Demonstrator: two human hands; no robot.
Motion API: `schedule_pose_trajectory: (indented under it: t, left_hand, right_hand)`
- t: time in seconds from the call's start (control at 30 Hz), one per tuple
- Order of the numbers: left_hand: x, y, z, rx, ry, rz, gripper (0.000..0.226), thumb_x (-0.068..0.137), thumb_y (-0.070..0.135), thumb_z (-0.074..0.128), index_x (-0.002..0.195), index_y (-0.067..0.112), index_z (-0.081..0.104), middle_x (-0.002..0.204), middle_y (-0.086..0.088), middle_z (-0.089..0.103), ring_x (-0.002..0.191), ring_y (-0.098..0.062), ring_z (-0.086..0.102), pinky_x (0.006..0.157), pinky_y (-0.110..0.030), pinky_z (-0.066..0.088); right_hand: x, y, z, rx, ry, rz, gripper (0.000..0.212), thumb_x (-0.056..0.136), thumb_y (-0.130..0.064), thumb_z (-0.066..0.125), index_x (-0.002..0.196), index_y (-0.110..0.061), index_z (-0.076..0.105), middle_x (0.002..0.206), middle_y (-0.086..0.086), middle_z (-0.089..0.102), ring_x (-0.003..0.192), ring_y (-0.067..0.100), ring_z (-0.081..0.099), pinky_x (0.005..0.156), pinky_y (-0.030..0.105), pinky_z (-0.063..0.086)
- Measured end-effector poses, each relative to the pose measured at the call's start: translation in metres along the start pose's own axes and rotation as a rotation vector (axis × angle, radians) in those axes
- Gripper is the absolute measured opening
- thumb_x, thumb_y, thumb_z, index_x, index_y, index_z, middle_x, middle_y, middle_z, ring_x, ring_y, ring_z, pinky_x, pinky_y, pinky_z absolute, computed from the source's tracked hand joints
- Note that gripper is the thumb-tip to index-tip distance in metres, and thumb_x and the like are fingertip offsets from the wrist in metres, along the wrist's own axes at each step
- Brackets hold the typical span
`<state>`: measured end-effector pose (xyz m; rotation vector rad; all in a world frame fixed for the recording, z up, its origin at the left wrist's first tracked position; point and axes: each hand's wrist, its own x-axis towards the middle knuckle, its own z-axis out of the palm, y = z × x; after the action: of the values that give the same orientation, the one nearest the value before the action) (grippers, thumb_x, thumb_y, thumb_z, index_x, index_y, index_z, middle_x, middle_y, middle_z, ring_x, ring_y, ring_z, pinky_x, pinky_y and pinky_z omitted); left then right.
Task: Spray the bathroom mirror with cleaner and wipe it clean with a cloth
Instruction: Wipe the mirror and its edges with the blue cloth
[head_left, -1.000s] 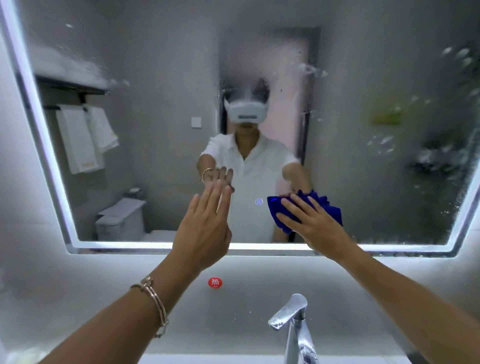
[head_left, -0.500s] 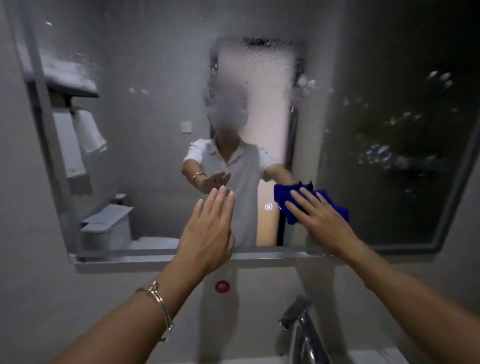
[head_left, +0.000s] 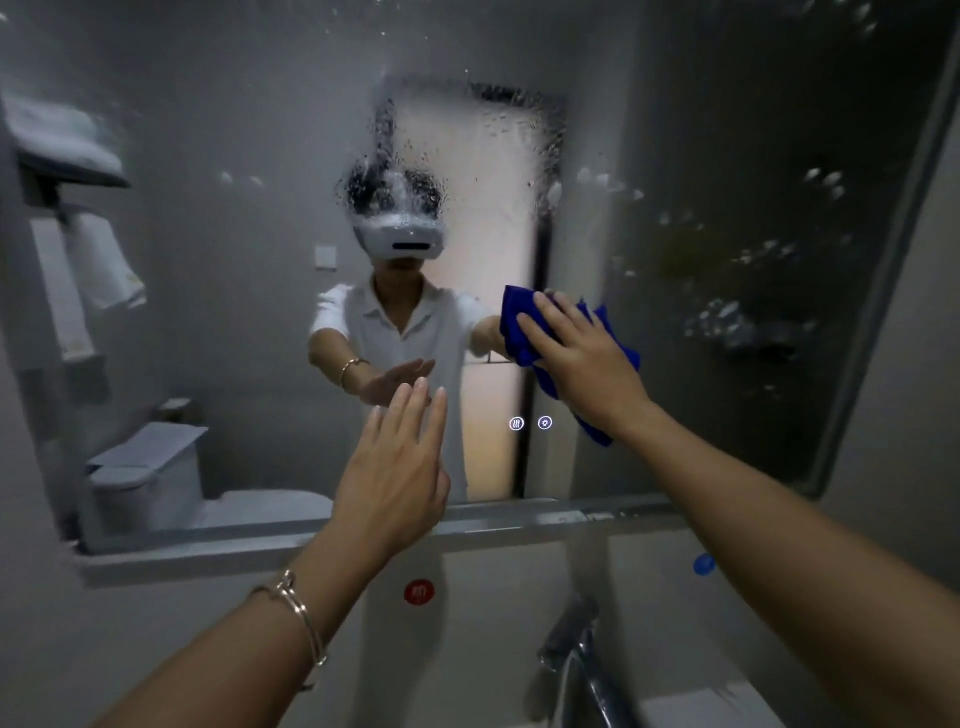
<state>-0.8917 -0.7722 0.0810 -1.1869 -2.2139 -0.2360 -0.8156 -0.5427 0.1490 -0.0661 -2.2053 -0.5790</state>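
The bathroom mirror (head_left: 234, 312) fills most of the view, dotted with spray droplets and foam patches at the top middle and the right. My right hand (head_left: 587, 358) presses a blue cloth (head_left: 519, 317) flat against the glass, right of centre. My left hand (head_left: 400, 467) is raised in front of the lower middle of the mirror, fingers straight and together, holding nothing; whether it touches the glass is unclear. A bracelet sits on my left wrist. No spray bottle is in sight.
Two small lit touch icons (head_left: 530, 423) glow on the glass below the cloth. A chrome faucet (head_left: 576, 654) stands below the mirror at the lower right. Red (head_left: 418, 592) and blue (head_left: 704, 564) round stickers mark the wall under the mirror's frame.
The mirror's edge light has gone out and the scene is darker. My right hand has slid the cloth up the glass. My left hand stays raised near the lower middle.
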Motion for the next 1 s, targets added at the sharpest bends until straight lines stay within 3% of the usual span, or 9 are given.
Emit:
schedule_pose_trajectory:
  t: [0.17,0.43,0.53,0.7,0.87,1.0]
  left_hand:
    - [0.03,0.025,-0.001,0.001,0.042,0.029,0.071,0.094,0.033,0.032,0.148,0.01,-0.008,0.157,-0.014,-0.004,0.145,-0.026,-0.003,0.118,-0.043,0.009]
    - [0.046,0.087,0.031,0.033,-0.003,-0.065,0.075,0.091,0.032,0.039,0.149,0.011,-0.003,0.157,-0.012,-0.005,0.145,-0.025,-0.002,0.116,-0.042,0.006]
    - [0.046,0.115,0.042,0.074,0.009,-0.153,0.076,0.086,0.028,0.048,0.148,0.005,0.012,0.156,-0.017,0.011,0.144,-0.031,0.013,0.113,-0.047,0.017]
    - [0.04,0.145,0.056,0.154,-0.036,-0.225,0.079,0.074,0.025,0.062,0.142,-0.001,0.031,0.147,-0.023,0.034,0.136,-0.037,0.033,0.105,-0.053,0.031]
    - [0.024,0.149,0.069,0.179,-0.039,-0.302,0.081,0.067,0.024,0.068,0.138,-0.004,0.038,0.143,-0.024,0.04,0.131,-0.039,0.041,0.099,-0.055,0.037]
    - [0.0,0.151,0.074,0.198,-0.062,-0.332,0.073,0.071,0.028,0.05,0.136,-0.003,0.039,0.141,-0.024,0.043,0.128,-0.039,0.044,0.098,-0.055,0.039]
  right_hand:
    - [0.001,0.027,0.0,-0.079,-0.001,-0.152,0.071,0.073,0.008,0.07,0.138,-0.012,0.049,0.146,0.015,0.042,0.133,0.039,0.039,0.105,0.054,0.033]
    - [-0.01,0.077,0.018,-0.061,0.104,-0.304,0.068,0.076,0.007,0.066,0.138,-0.015,0.048,0.145,0.013,0.043,0.133,0.037,0.04,0.105,0.052,0.034]
    - [-0.008,0.086,0.026,-0.025,0.203,-0.356,0.06,0.079,0.0,0.067,0.135,-0.016,0.052,0.142,0.012,0.048,0.13,0.035,0.045,0.104,0.05,0.036]
    - [-0.035,0.081,0.051,0.079,0.32,-0.263,0.046,0.086,-0.018,0.062,0.131,-0.018,0.056,0.141,0.01,0.05,0.13,0.03,0.046,0.104,0.046,0.035]
    - [-0.109,0.071,0.095,0.145,0.285,-0.331,0.047,0.086,-0.016,0.054,0.133,-0.021,0.053,0.141,0.01,0.05,0.13,0.029,0.046,0.106,0.045,0.03]
    - [-0.175,0.053,0.136,0.099,0.126,-0.532,0.051,0.082,-0.011,0.048,0.132,-0.021,0.05,0.138,0.005,0.054,0.126,0.027,0.052,0.109,0.043,0.026]
